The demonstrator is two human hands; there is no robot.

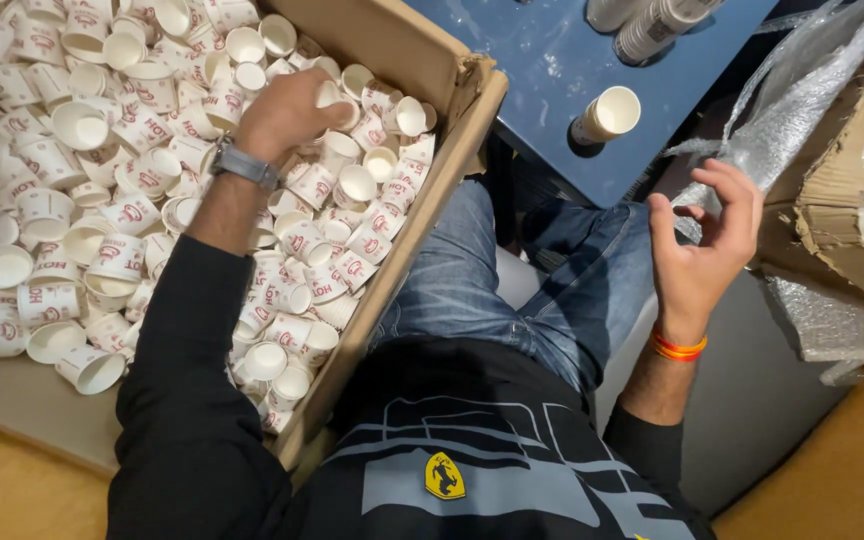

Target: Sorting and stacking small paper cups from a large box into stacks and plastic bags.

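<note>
The left hand reaches into the cardboard box, its grip curled shut over a small paper cup at the top of the heap; only the cup's pale rim shows past the fingers, so its long axis seems to run toward the right, mouth facing the box wall, though most of it is hidden. All around and beneath that grip lie loose paper cups, white with red print, tipped every way, some mouth up, some on their sides. A grey wristwatch sits just behind the grip. Right of the box wall are jeans-clad legs, then a blue bench carrying a lone cup lying tilted, mouth toward the right. Farther right the right hand hangs empty, its grip spread, near crumpled plastic wrap.
</note>
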